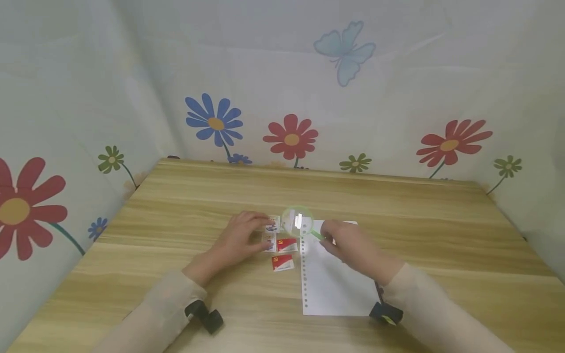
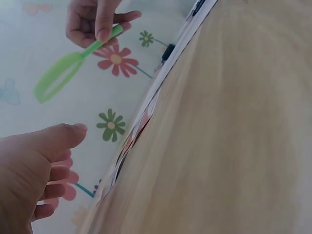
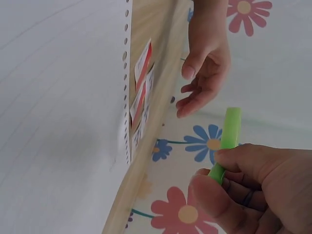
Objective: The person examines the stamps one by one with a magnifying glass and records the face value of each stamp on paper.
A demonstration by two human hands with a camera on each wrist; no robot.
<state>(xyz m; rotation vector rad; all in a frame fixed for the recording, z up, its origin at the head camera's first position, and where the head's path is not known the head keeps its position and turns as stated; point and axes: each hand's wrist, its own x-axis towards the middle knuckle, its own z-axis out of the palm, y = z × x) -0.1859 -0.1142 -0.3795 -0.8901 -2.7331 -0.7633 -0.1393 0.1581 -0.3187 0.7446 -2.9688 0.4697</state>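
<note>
My right hand (image 1: 353,245) pinches the handle of a green magnifying glass (image 1: 317,235). Its round lens is above the table, over the paper's left edge and a pale stamp-like card, with a bright glare in it. To the left, my left hand (image 1: 236,240) hovers with loosely bent fingers and holds nothing; the left wrist view shows it raised off the tabletop. By its fingertips lie small illustrated cards (image 1: 269,242), partly hidden by the fingers. Two red-and-white cards with a yellow emblem, an upper one (image 1: 287,245) and a lower one (image 1: 282,263), lie nearer me.
White loose-leaf paper (image 1: 331,289) with punched holes down its left side lies under the right hand. The wooden table (image 1: 247,304) reaches back to a flower-printed cloth (image 1: 247,59). Black devices are strapped at the left wrist (image 1: 205,316) and right wrist (image 1: 386,313).
</note>
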